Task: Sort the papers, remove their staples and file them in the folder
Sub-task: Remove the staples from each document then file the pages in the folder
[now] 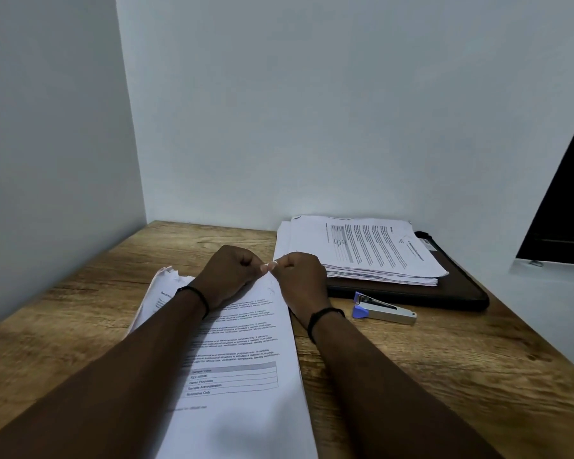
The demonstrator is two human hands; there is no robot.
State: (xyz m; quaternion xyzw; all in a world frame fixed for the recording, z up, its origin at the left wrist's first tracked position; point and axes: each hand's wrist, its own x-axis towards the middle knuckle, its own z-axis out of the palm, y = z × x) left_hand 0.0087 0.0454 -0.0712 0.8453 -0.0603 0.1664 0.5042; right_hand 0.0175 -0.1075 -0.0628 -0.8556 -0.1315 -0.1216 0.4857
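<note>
A printed paper set lies lengthwise on the wooden desk in front of me. My left hand and my right hand meet at its far right corner, fingers curled, fingertips pinching that corner; the staple itself is too small to see. Another paper with a crumpled top edge lies under it on the left. At the back right a stack of papers rests on a dark folder. A blue and silver stapler lies in front of the folder.
White walls close the desk at the back and on the left. A dark opening shows at the far right. Bare desk surface shows left of the papers and at the front right.
</note>
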